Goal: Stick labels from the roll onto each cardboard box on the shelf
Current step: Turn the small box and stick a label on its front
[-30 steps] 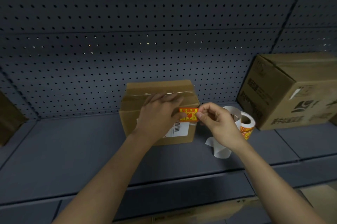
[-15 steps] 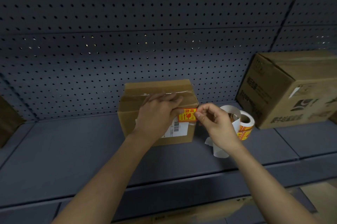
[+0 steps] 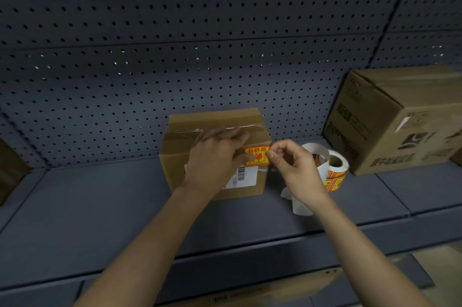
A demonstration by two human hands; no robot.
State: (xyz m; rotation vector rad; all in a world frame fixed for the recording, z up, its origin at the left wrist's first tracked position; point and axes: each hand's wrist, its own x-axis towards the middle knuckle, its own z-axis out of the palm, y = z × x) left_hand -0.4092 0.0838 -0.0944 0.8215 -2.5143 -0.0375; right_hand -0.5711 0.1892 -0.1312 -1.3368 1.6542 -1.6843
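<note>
Orange label nearly on small cardboard box: my left hand presses flat on the box, right hand pinches the label's edge; large cardboard box looks unlabelled.

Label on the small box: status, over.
Left hand flat on small box, touching label. Right hand pinches label's right edge. Nothing blocking.

Left grip and right grip bare; forearms bare to frame edge; nails seemingly short
</note>
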